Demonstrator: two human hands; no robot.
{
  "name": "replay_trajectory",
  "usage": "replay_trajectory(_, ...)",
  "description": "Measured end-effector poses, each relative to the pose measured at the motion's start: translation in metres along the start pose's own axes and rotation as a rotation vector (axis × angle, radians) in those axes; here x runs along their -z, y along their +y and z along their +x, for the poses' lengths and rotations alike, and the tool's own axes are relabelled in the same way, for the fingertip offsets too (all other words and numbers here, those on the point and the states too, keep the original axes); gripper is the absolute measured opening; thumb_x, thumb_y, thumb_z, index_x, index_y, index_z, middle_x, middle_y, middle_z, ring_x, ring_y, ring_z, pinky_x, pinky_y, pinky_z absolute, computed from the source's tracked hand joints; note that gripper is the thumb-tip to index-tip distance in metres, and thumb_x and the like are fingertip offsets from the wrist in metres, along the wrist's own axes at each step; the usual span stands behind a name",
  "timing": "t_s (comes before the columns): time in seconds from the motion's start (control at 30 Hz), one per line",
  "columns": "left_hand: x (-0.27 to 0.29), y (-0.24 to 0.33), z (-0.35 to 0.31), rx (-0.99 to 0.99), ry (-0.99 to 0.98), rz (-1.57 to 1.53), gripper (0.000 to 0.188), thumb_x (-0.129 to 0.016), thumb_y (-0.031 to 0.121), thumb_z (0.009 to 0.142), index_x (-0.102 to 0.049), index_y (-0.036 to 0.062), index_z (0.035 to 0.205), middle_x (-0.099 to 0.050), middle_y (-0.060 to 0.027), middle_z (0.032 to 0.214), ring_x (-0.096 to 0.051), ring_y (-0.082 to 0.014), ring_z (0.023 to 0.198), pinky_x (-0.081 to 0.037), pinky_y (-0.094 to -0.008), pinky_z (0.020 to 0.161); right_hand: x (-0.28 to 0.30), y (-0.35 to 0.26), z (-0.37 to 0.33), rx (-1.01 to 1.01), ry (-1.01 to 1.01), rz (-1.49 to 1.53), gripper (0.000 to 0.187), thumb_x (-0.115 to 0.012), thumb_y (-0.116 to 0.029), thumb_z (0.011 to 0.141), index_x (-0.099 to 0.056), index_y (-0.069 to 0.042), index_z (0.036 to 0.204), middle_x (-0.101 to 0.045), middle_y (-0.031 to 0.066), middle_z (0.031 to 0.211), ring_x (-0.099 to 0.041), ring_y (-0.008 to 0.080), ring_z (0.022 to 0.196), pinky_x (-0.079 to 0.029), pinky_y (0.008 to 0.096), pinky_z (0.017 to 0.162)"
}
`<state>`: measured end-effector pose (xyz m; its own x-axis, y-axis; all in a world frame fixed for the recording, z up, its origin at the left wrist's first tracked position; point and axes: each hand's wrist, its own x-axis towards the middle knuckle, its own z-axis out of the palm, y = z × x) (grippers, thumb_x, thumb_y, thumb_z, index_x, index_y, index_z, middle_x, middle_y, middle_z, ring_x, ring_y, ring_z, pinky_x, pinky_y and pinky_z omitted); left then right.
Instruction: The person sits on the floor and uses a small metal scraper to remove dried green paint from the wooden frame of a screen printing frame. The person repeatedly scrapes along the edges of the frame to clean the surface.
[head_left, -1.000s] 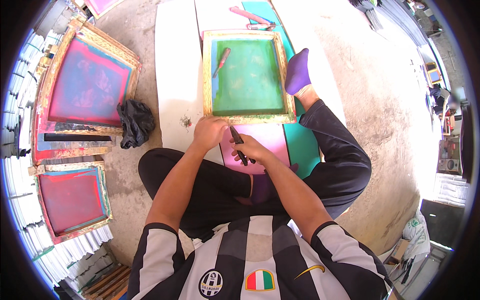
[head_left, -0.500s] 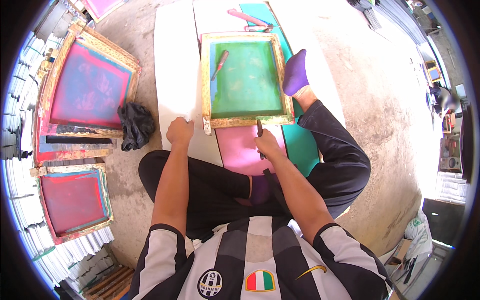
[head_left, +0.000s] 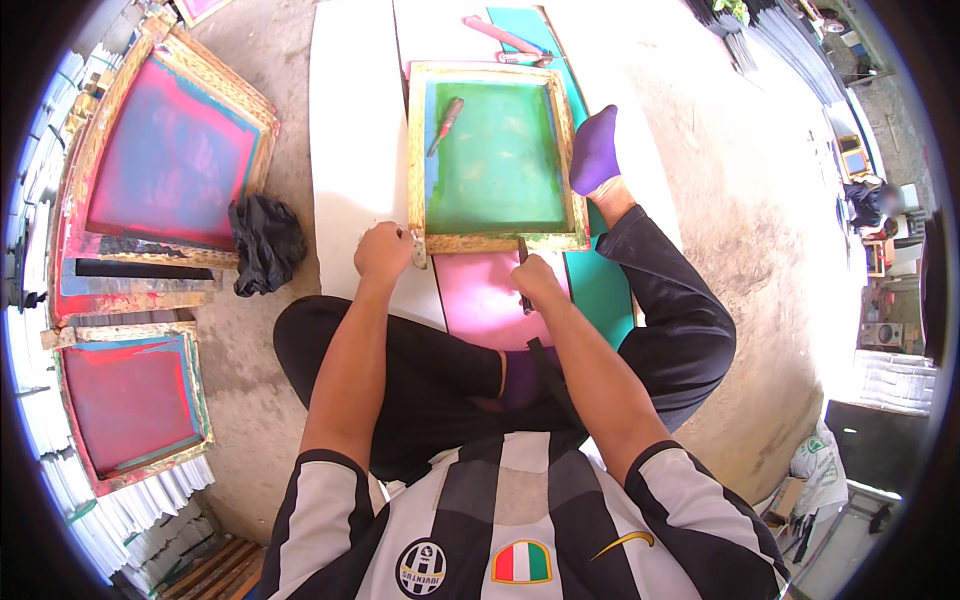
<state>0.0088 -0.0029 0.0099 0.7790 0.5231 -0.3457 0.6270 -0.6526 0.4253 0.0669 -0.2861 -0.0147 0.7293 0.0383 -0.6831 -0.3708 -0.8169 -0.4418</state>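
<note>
- Lying on the floor at 12 o'clock from the person, a wooden screen frame (head_left: pixel 495 160) with green mesh is resting over a pink sheet (head_left: pixel 490 295) and a white board (head_left: pixel 355 150).
- Sitting inside the frame toward 10 o'clock is a reddish squeegee (head_left: pixel 445 125).
- Gripping the frame's near left corner, the left hand (head_left: pixel 382 250) is clenched on it.
- Closing around a dark tool (head_left: pixel 524 275), the right hand (head_left: pixel 535 280) is pressing at the frame's near edge.
- Having left the pink sheet since a second ago, both hands are now sitting up at the frame.
- Leaning at 9 o'clock are red-blue screens (head_left: pixel 170 165) beside a black rag (head_left: pixel 265 240).
</note>
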Motion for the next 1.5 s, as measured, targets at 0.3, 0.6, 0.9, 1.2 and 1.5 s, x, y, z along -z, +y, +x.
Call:
replay_trajectory(0.3,0.007,0.005,-0.004,0.024,-0.063,-0.082,0.032,-0.070,0.037,0.089,-0.080,0.0089,0.100,-0.078,-0.0186,0.101,-0.074,-0.0386,0.100,-0.058,-0.0489,0.087,0.004,-0.020,-0.008,-0.019,-0.017,0.039,0.032,-0.050,-0.005,0.087,-0.058,0.021,0.104,-0.064,0.0284,0.074,-0.068,0.0354,0.054,-0.053,0.0480,0.042)
replay_trajectory(0.6,0.003,0.006,-0.002,0.030,-0.062,-0.071,0.030,-0.068,0.034,0.089,-0.079,0.0092,0.100,-0.078,-0.0180,0.101,-0.074,-0.0389,0.099,-0.058,-0.0494,0.086,0.012,-0.052,-0.032,-0.086,-0.060,-0.057,0.025,-0.049,-0.004,0.088,-0.067,0.013,0.093,-0.072,0.0243,0.076,-0.074,0.0308,0.061,-0.059,0.0441,0.053)
replay_trajectory(0.9,0.003,0.009,-0.004,0.027,-0.072,-0.042,0.032,-0.067,0.036,0.092,-0.077,0.0071,0.101,-0.077,-0.0169,0.100,-0.074,-0.0371,0.098,-0.057,-0.0491,0.083,0.019,-0.023,-0.029,-0.012,-0.031,-0.061,0.029,-0.051,-0.005,0.091,-0.060,0.011,0.114,-0.073,0.0251,0.084,-0.073,0.0304,0.060,-0.057,0.0427,0.051)
replay_trajectory(1.2,-0.001,0.009,-0.005,0.014,-0.032,-0.029,0.033,-0.067,0.035,0.089,-0.076,0.0050,0.099,-0.077,-0.0193,0.100,-0.073,-0.0395,0.097,-0.057,-0.0498,0.085,0.022,-0.023,-0.033,-0.021,-0.056,-0.048,0.029,-0.053,-0.009,0.093,-0.060,0.007,0.116,-0.073,0.0242,0.089,-0.074,0.0306,0.064,-0.057,0.0430,0.052)
replay_trajectory(1.5,-0.009,-0.002,-0.005,-0.011,0.043,-0.055,0.034,-0.069,0.036,0.089,-0.076,0.0043,0.099,-0.076,-0.0190,0.101,-0.073,-0.0395,0.095,-0.056,-0.0490,0.083,0.006,0.001,-0.029,0.064,-0.060,0.258,0.015,-0.058,-0.007,0.088,-0.058,-0.001,0.102,-0.068,0.0164,0.075,-0.069,0.0245,0.054,-0.054,0.0394,0.045)
